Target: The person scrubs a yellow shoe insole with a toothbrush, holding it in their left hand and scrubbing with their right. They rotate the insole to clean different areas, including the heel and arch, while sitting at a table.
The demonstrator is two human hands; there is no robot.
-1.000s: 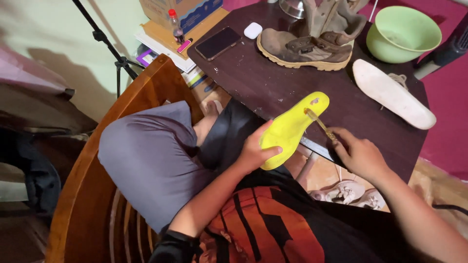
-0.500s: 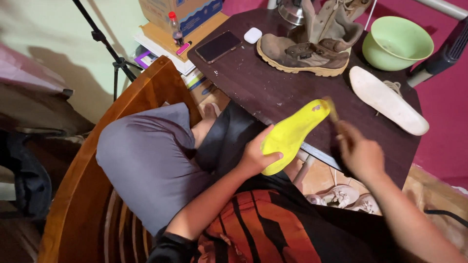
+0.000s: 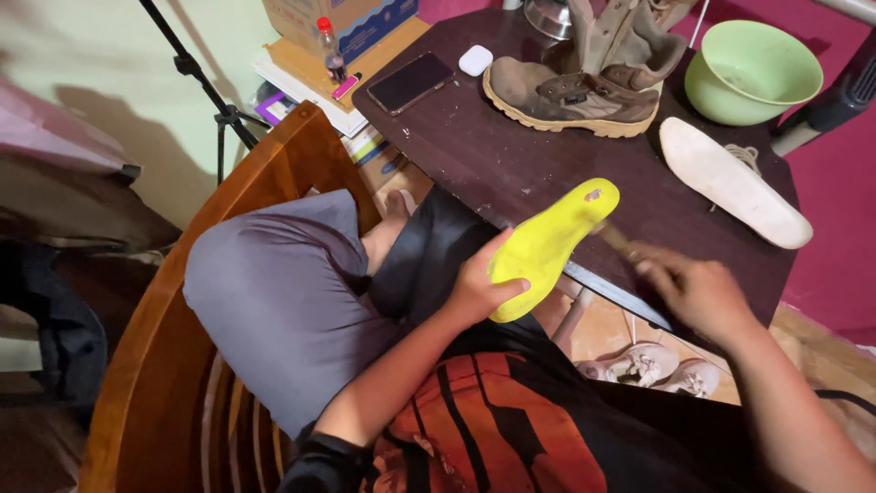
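Yellow insole [image 3: 547, 245] held over the table edge, a brush at its tip.

Left hand [image 3: 479, 285] grasps the insole by its lower end, thumb across the underside, and tilts it up toward the dark table [image 3: 511, 164]. Right hand [image 3: 698, 290] is blurred but closed around a thin brush [image 3: 613, 236], whose end touches the insole near the upper tip. On the table stand a brown boot [image 3: 575, 91], a green bowl [image 3: 750, 73], a white insole [image 3: 730, 181] and a phone [image 3: 410, 81].
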